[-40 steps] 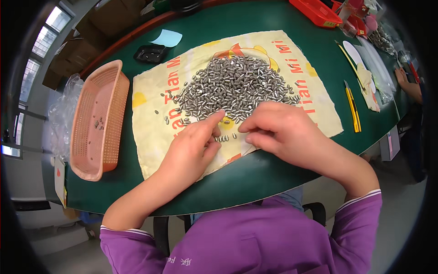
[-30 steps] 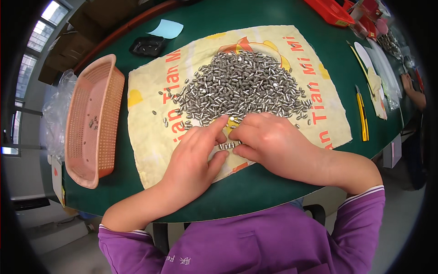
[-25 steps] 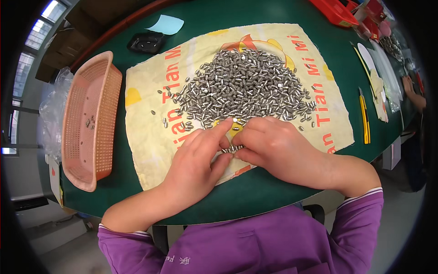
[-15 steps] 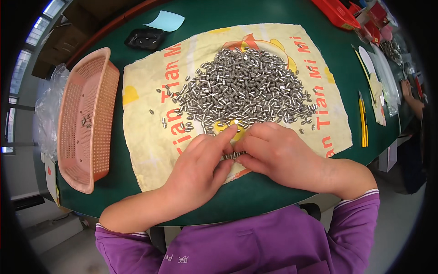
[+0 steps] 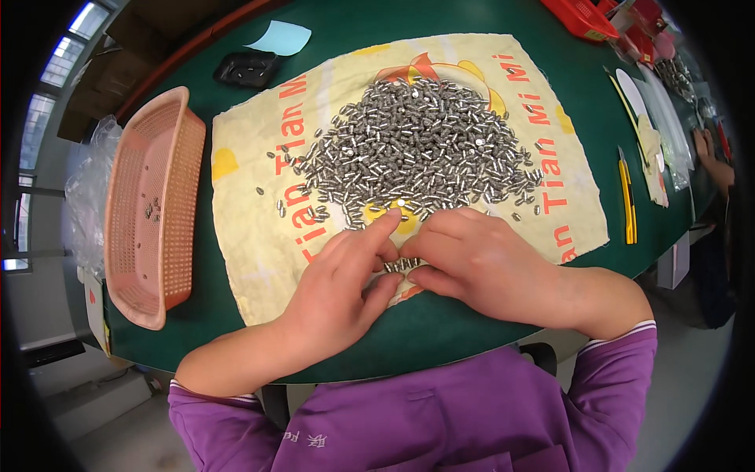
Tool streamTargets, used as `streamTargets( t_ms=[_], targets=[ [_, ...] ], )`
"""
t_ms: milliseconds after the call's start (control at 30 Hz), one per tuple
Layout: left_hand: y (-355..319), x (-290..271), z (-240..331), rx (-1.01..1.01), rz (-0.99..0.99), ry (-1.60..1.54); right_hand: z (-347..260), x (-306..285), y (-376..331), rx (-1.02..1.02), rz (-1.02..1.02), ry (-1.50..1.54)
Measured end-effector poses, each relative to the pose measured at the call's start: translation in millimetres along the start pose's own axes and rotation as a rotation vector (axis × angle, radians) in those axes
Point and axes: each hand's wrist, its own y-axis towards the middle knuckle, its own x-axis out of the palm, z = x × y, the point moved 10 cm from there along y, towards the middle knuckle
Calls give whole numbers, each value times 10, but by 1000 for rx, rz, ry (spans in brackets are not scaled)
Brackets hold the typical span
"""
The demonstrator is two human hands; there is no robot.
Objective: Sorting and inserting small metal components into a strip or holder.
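Note:
A heap of small ribbed metal pieces, silvery and barrel-shaped, lies on a yellow printed cloth. At the cloth's near edge a short row of the same pieces sits between my two hands. My left hand pinches the row's left end between thumb and curled fingers, its index finger stretched toward the heap. From the right, my right hand grips the other end with thumb and bent fingers. Part of the row is hidden behind the fingers.
A pink plastic basket with a few pieces inside stands at the left. Behind the cloth are a black tray and a pale blue sheet. A yellow cutter lies right; a red tray is far right.
The fingertips have parted slightly, so more of the row shows between my hands. Both hands stay in nearly the same place, and the whole view has shifted a little.

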Motion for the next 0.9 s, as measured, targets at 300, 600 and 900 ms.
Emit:
streamTargets(
  t_ms=[300,600,900],
  targets=[
    [-12,15,21,-19,-24,20,-43,-9,-28,-21,17,-29],
    [-61,-206,67,-87,-48,170,-65,-185,-84,-73,32,-12],
    [-65,-227,1,-153,-125,191,-112,-134,-95,-119,13,-116]
  ],
)
